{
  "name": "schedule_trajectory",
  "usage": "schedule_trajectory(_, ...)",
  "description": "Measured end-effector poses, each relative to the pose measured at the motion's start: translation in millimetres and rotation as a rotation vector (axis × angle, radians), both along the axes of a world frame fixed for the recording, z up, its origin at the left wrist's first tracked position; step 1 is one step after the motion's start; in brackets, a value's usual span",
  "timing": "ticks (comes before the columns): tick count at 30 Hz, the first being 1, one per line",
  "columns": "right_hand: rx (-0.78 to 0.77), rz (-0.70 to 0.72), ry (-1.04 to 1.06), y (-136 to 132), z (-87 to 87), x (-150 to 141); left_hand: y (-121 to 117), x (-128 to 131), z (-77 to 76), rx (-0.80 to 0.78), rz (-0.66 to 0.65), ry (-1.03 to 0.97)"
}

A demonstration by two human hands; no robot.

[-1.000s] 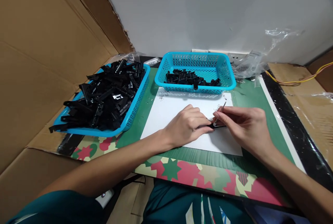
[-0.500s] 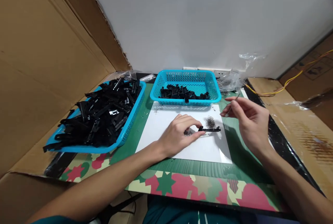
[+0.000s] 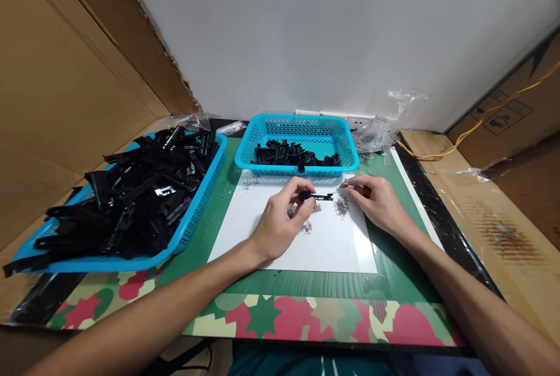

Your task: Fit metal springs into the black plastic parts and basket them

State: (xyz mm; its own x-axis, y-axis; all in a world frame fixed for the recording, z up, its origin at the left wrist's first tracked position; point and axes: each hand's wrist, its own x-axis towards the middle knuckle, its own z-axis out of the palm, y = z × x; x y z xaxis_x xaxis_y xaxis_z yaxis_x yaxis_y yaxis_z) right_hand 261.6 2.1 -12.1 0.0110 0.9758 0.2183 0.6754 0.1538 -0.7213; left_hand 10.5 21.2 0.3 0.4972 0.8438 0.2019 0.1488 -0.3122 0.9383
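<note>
My left hand (image 3: pixel 284 218) pinches a narrow black plastic part (image 3: pixel 322 196) between thumb and fingers, raised over a white sheet (image 3: pixel 280 253). The part's free end points right. Closed around thin metal tweezers (image 3: pixel 345 185), my right hand (image 3: pixel 371 198) is just right of that end; the tweezers are mostly hidden by the fingers. Below the part's end lies a pile of tiny metal pieces (image 3: pixel 342 206), too small to make out singly. A smaller pile (image 3: pixel 305 228) sits beside my left thumb, and a few more pieces (image 3: pixel 249 182) are scattered at the sheet's upper left.
A heaped blue basket (image 3: pixel 192 213) of long black plastic parts (image 3: pixel 131 201) stands at left. Behind the sheet, another blue basket (image 3: pixel 297 119) holds smaller black parts (image 3: pixel 289 154). Clear plastic bags (image 3: pixel 374 137) lie back right, near a yellow cable (image 3: pixel 464 134). Cardboard (image 3: pixel 56 55) walls the left.
My left hand has lifted and tilted the black part. My right hand has come in from the right with the tweezers, close to the part's end. The view has shifted slightly.
</note>
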Motion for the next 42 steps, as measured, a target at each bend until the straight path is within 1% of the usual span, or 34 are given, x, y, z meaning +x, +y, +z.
schedule_trajectory(5, -0.066, 0.097, -0.046, 9, 4.3, 0, -1, 0, 0.8, 0.028, -0.017, 0.046)
schedule_trajectory(9, -0.105, 0.141, -0.076, 10, 5.9, 1, -3, 0, 3.6, 0.047, -0.023, 0.078)
schedule_trajectory(12, -0.142, 0.163, -0.057, 9, 5.4, 2, -3, 1, 4.5, 0.069, -0.024, 0.107)
schedule_trajectory(16, -0.176, 0.188, 0.068, 6, 4.3, 7, -3, 0, 3.9, 0.086, -0.028, 0.126)
schedule_trajectory(21, -0.093, 0.179, 0.259, -1, 6.3, 11, -2, 1, 4.3, 0.097, -0.060, 0.111)
schedule_trajectory(25, -0.063, 0.208, 0.481, -10, 11.3, 1, -1, 1, 7.4, 0.110, -0.094, 0.073)
schedule_trajectory(27, -0.062, 0.209, 0.568, -14, 13.1, -8, -1, 0, 9.6, 0.082, -0.120, 0.071)
schedule_trajectory(30, -0.057, 0.211, 0.639, -22, 14.5, -22, -1, 0, 11.8, 0.014, -0.178, 0.065)
schedule_trajectory(34, -0.040, 0.257, 0.687, -31, 17.1, -38, -3, 3, 11.3, -0.098, -0.247, -0.033)
schedule_trajectory(37, -0.003, 0.243, 0.694, -36, 19.5, -47, -6, 7, 11.4, -0.168, -0.250, -0.101)
schedule_trajectory(42, -0.004, 0.180, 0.644, -40, 19.3, -53, -9, 8, 13.3, -0.220, -0.247, -0.112)
